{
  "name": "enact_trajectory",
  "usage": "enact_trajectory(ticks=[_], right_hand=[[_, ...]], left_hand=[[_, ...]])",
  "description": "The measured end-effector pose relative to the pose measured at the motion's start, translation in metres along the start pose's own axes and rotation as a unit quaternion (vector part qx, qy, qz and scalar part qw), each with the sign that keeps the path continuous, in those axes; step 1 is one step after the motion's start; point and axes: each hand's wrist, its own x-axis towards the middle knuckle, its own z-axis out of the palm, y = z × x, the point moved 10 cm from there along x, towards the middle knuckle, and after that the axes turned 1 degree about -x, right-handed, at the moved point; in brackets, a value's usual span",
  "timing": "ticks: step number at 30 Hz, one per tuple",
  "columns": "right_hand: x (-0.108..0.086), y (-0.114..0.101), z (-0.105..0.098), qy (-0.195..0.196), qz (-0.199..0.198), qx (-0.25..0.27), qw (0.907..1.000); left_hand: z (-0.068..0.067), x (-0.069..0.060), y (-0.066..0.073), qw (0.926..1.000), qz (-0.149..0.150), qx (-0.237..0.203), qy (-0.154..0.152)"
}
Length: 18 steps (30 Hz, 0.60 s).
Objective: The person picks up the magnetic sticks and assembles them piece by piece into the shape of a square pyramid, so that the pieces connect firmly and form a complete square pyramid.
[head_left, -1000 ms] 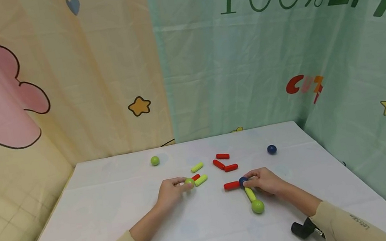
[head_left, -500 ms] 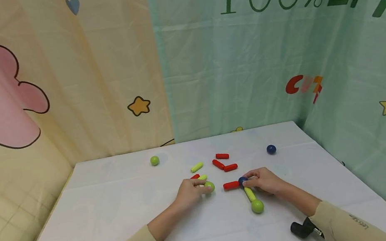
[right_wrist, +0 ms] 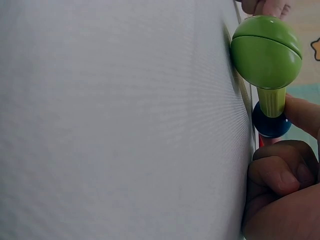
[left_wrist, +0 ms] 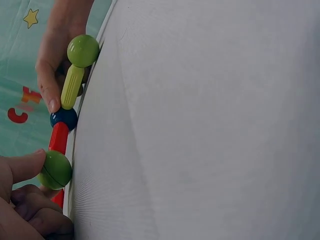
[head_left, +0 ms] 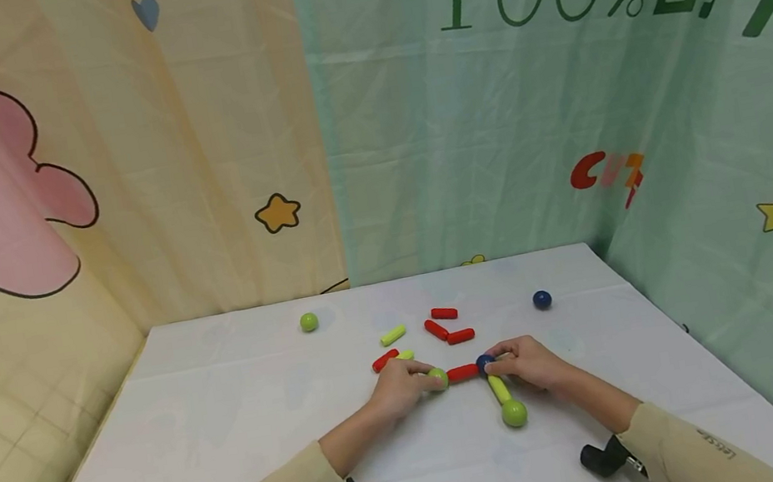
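My left hand [head_left: 400, 388] pinches a green ball [left_wrist: 56, 170] between thumb and fingers. That ball meets the left end of a red rod [head_left: 463, 373]. At the rod's other end sits a dark blue ball [left_wrist: 64, 119], which my right hand [head_left: 530, 361] pinches. A yellow-green rod [left_wrist: 73, 87] runs from the blue ball toward the near side and ends in a second green ball [right_wrist: 266, 52]. In the right wrist view this ball covers part of the rod behind it. The joined pieces lie low at the white tabletop.
Beyond my left hand lie a loose red rod [head_left: 385, 360] and a partly hidden yellow-green rod [head_left: 405, 355], with another yellow-green rod [head_left: 393, 335] farther back. Several red rods [head_left: 461, 336] lie mid-table. A green ball [head_left: 308, 322] and a blue ball [head_left: 542, 300] rest toward the back.
My left hand has carried the green ball rightward from beside the loose rods to the free end of the red rod. My right hand stays in place on the blue ball.
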Motion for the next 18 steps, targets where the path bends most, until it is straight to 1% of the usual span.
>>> enact_trajectory(ticks=[3,6,10,12,13,15,18], right_hand=[[0.000,0.000,0.001,-0.003,-0.002,-0.002,1.0000],[0.002,0.001,0.001,-0.004,0.000,-0.001,1.0000],[0.003,0.002,0.002,-0.003,0.003,-0.001,1.0000],[0.003,0.003,0.003,-0.002,0.006,-0.002,1.0000],[0.003,0.003,0.003,-0.002,0.007,-0.004,1.0000],[0.002,0.003,0.003,0.001,0.009,-0.007,0.9999],[0.001,0.002,0.003,0.003,0.004,-0.009,0.9999]], left_hand=[[0.001,0.000,0.000,1.0000,-0.006,0.000,0.002],[0.000,0.000,0.000,0.9999,-0.010,0.010,0.008],[-0.004,-0.004,0.007,0.9979,0.014,0.049,0.041],[-0.003,-0.009,0.015,0.9955,0.034,0.073,0.050],[0.000,-0.012,0.020,0.9942,0.045,0.085,0.048],[0.011,-0.018,0.030,0.9920,0.060,0.108,0.026],[0.035,-0.025,0.038,0.9884,0.066,0.133,-0.030]])
